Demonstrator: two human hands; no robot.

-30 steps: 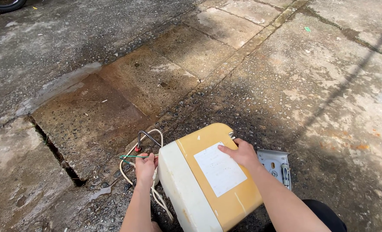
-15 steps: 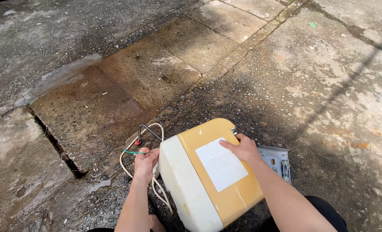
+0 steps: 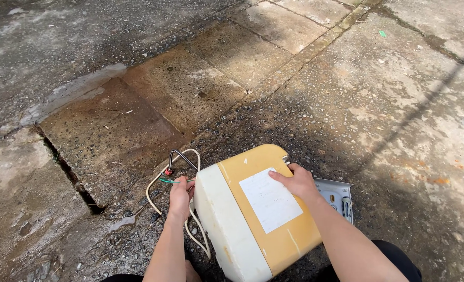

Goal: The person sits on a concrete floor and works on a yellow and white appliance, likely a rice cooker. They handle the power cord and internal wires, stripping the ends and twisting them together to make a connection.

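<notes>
1. Fingers of the left hand curl closed around the cream cable and its coloured wires, right at the white side of the appliance.
2. Cable loops out onto the cracked concrete ground, with a dark bent tube rising beside it.
3. Centre stage: the yellow-and-white box-shaped appliance sits tilted on the ground, a white label on its yellow face.
4. Right hand rests flat, fingers spread, on the yellow face at the label's upper corner.
5. Far right, a grey metal bracket pokes out from behind.
</notes>
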